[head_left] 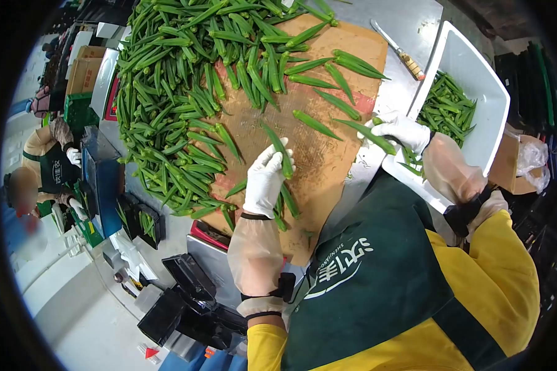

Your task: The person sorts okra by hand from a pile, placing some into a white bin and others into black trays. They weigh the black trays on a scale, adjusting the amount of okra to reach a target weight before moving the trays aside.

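My left hand (pixel 266 182), in a white glove, is closed around one green okra pod (pixel 277 143) above the brown cardboard sheet (pixel 315 154). Between the gloved fingers of my right hand (pixel 399 131) is another okra pod (pixel 372 136), held at the near corner of a white bin (pixel 498 93). Okra pods (pixel 445 105) lie inside that bin. A large heap of okra (pixel 167 93) covers the left and far part of the work surface. Several loose pods (pixel 315 125) are spread over the cardboard between my hands.
A knife (pixel 399 52) with a wrapped handle lies on the metal table (pixel 408 18) beside the bin. Right of the bin is a cardboard box (pixel 506 164) with clear plastic. At left, a co-worker (pixel 46 157) stands by a blue crate (pixel 100 179); black trays (pixel 195 278) stand lower down.
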